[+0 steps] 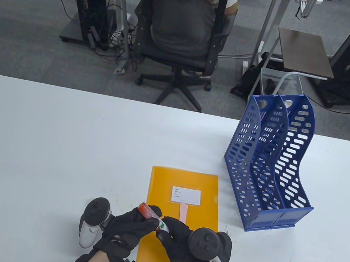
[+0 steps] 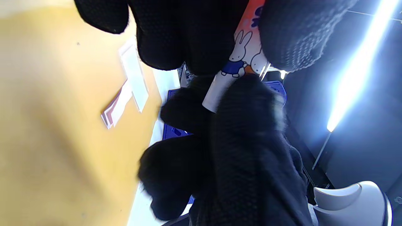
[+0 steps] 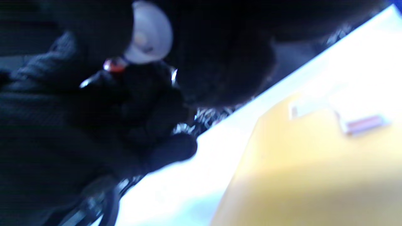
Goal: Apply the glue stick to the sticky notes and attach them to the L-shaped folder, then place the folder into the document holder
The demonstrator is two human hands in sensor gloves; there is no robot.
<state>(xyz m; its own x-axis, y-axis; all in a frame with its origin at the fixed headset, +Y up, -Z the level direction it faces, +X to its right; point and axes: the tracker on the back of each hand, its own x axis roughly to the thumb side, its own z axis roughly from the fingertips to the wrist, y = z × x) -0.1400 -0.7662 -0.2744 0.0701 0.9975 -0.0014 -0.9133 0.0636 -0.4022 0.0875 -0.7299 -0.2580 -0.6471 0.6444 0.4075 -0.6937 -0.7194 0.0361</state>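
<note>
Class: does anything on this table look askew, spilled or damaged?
Nothing stands out. The orange folder lies flat, the pink sticky note straight under its label, and the blue document holder stands upright.

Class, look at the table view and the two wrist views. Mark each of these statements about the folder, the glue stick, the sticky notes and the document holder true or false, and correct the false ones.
1. Both hands hold the glue stick. True: the left hand and the right hand both grip it.
2. The orange folder stands inside the blue document holder. False: it lies flat on the white table, left of the holder.
3. Pink sticky notes lie on the folder below its white label. True.
4. The document holder lies tipped on its side. False: it stands upright.
</note>
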